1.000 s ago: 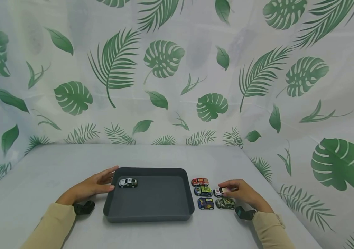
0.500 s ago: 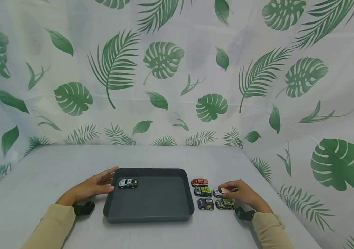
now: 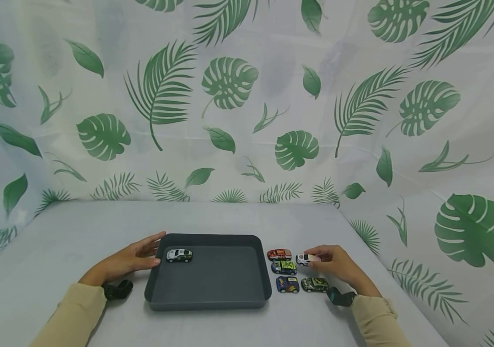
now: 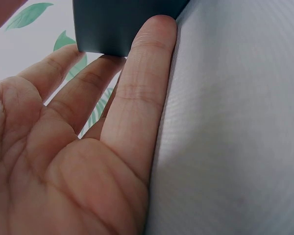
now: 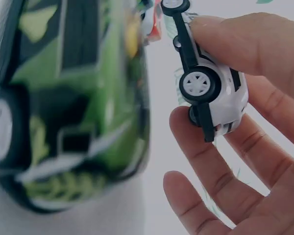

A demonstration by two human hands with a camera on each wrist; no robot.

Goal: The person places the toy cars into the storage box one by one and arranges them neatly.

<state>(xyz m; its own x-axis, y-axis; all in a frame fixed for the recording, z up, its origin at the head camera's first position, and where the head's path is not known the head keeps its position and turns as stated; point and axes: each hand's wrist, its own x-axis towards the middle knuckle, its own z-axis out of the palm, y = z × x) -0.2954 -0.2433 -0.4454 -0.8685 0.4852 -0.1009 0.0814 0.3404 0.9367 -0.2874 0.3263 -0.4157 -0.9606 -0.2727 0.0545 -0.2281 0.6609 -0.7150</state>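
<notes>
My right hand pinches a white toy car between thumb and fingers. In the right wrist view the white car shows its side and wheels, apart from the green camouflage toy car in the foreground. On the left, the straight fingers of my left hand touch the left side of a dark grey tray. The left wrist view shows the fingertips against the tray's wall. Inside the tray, near its far left corner, stands a white and black toy car.
Right of the tray, on the white tabletop, stand a red-orange toy car, a yellow-green one, a blue one and the camouflage one. A leaf-patterned cloth hangs behind.
The white toy car has moved slightly away from me, off its spot beside the yellow-green car, with my right hand on it. My left hand and the tray have stayed put.
</notes>
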